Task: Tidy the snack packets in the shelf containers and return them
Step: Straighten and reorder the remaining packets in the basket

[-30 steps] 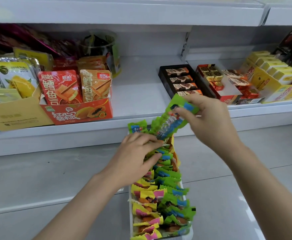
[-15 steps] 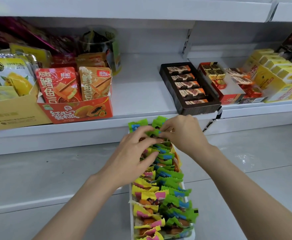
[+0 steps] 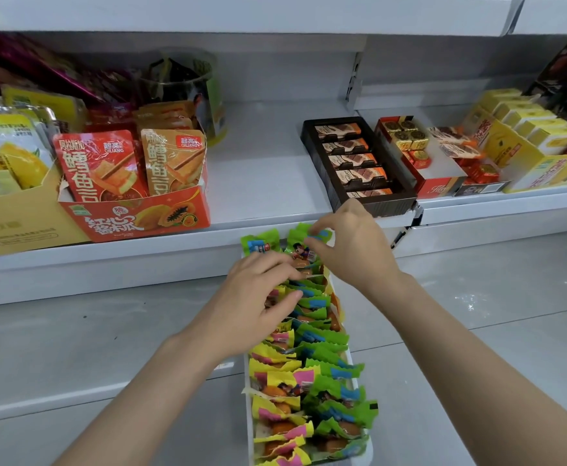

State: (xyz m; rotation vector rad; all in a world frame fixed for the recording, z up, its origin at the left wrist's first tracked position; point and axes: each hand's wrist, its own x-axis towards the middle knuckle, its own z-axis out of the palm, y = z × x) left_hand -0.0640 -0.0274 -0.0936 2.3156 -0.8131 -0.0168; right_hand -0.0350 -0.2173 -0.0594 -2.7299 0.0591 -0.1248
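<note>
Two bare forearms in frame, no sleeves visible up to the bottom edge. Left hand and right hand: no gloves, rings, watch or wristbands. Nails short, unpainted where visible. Slim wrists. No marks or tattoos on the arms. Nothing else of the person in view.

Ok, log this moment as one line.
stage: tidying packets in white tray | left hand: presses row | right hand: pinches green packet at far end

1. two hands, left hand and right hand
2. one white container of snack packets, too many to count
3. five chocolate bars in the one dark tray
4. two orange fish pouches up front
</note>
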